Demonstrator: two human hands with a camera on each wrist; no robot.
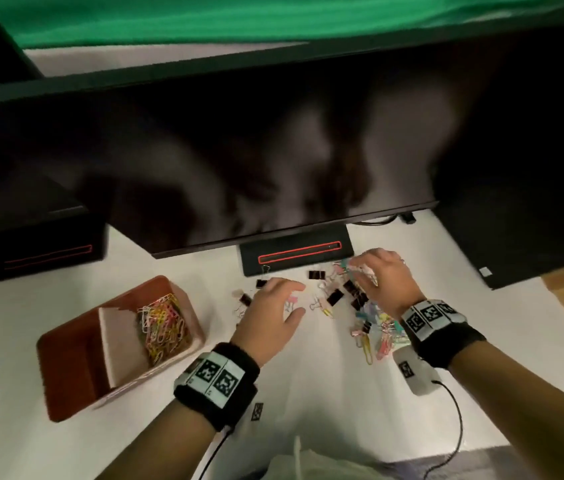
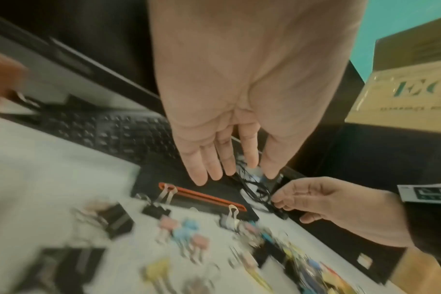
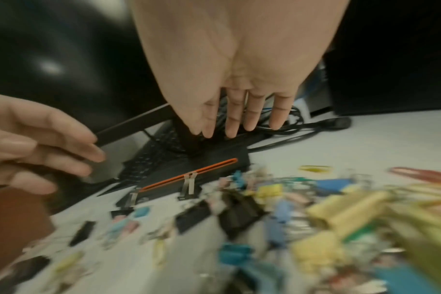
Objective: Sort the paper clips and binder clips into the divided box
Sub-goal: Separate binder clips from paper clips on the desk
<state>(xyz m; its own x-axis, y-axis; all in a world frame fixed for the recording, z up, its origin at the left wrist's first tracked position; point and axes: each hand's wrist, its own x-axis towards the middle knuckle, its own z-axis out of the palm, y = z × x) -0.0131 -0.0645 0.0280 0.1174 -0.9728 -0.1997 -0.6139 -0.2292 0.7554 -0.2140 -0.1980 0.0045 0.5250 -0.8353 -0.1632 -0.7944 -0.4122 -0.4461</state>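
From the head view, the divided box (image 1: 65, 348) sat on the white worktop (image 1: 325, 382) to my left, its far compartment holding a tangle of coloured paper clips (image 1: 164, 327) and its near compartment looking bare; the unsorted heap of binder clips (image 1: 334, 297) and loose clips lay between the box and the monitor stand (image 1: 296, 252). My left hand (image 1: 273, 306) hovered low over the left edge of that scatter, fingers straight and loosely spread, holding nothing. My right hand (image 1: 382, 278) was arched over the far end of the heap with its fingertips bunched downward among the clips; whether it pinched one I could not tell from there. I judged these things light and stiff: the wire clips slippery and apt to snag together, the binder clips best taken by the black body or the folded wire handles. From the left wrist view, my left hand's fingers (image 2: 209, 165) pointed down, relaxed and nothing between them, above black and pastel binder clips on the worktop, all rather blurred. From the right wrist view, my right hand's fingers (image 3: 254, 115) hung straight and slightly apart, seemingly bare, over the blurred heap.
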